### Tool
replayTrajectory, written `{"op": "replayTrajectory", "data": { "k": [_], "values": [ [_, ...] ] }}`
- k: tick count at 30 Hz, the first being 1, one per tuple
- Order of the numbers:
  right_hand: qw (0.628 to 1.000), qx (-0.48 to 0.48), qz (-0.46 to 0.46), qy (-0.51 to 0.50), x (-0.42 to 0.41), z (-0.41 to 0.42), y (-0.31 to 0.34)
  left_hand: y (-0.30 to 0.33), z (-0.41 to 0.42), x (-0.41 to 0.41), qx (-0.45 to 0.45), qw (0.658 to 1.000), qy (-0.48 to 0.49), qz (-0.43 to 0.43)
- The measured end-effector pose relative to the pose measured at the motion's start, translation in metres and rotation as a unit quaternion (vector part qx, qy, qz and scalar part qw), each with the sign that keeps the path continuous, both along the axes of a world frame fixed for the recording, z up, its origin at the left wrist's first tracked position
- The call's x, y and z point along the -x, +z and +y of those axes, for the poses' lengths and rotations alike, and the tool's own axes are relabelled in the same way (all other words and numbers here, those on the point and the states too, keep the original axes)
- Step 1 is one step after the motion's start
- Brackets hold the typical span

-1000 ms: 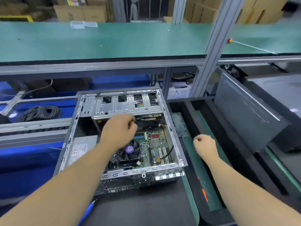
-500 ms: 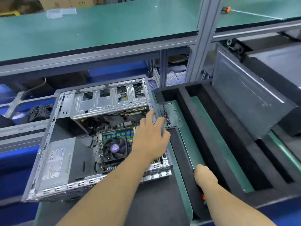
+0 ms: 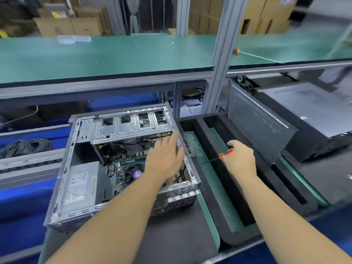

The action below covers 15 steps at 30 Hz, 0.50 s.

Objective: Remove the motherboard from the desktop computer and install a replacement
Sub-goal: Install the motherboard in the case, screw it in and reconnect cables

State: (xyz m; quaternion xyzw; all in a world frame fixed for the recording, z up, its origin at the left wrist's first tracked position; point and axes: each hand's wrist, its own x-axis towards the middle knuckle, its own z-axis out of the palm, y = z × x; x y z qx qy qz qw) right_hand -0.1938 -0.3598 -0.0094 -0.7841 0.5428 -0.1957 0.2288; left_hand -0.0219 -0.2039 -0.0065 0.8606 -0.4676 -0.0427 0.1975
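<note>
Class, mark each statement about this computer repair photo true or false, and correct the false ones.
1. The right hand holds an orange-and-black tool. True.
2. The grey metal desktop case has its side panel on. False: it is open, showing the green motherboard.
3. The left hand reaches into the case with fingers extended. True.
4. The silver power supply box lies on the black foam tray. False: it sits inside the case.

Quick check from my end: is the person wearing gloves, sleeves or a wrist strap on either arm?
No. The left hand and right hand are both bare, no gloves. Both forearms are uncovered as far as the frame shows, with no sleeve, watch, strap or cable visible.
</note>
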Motion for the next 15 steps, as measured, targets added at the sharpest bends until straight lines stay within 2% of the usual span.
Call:
{"op": "replayTrajectory", "data": {
  "k": [2, 4, 9, 11, 13, 15],
  "values": [
    [0.991, 0.046, -0.124, 0.011, -0.016, 0.014, 0.040, 0.007, 0.021, -0.017, 0.002, 1.000, 0.017, -0.015],
    [0.966, 0.114, -0.226, 0.058, -0.036, 0.030, 0.081, 0.009, 0.047, -0.039, -0.011, 0.998, 0.044, -0.031],
    [0.863, 0.290, -0.347, 0.225, -0.095, 0.078, 0.177, 0.002, 0.113, -0.092, -0.108, 0.986, 0.109, -0.062],
    [0.820, 0.306, -0.406, 0.264, -0.119, 0.096, 0.207, -0.007, 0.132, -0.101, -0.114, 0.986, 0.109, -0.061],
    [0.787, 0.293, -0.456, 0.295, -0.144, 0.110, 0.224, -0.015, 0.144, -0.104, -0.072, 0.989, 0.121, -0.037],
    [0.780, 0.271, -0.463, 0.321, -0.169, 0.121, 0.228, -0.018, 0.146, -0.106, -0.047, 0.991, 0.125, -0.033]
  ]
}}
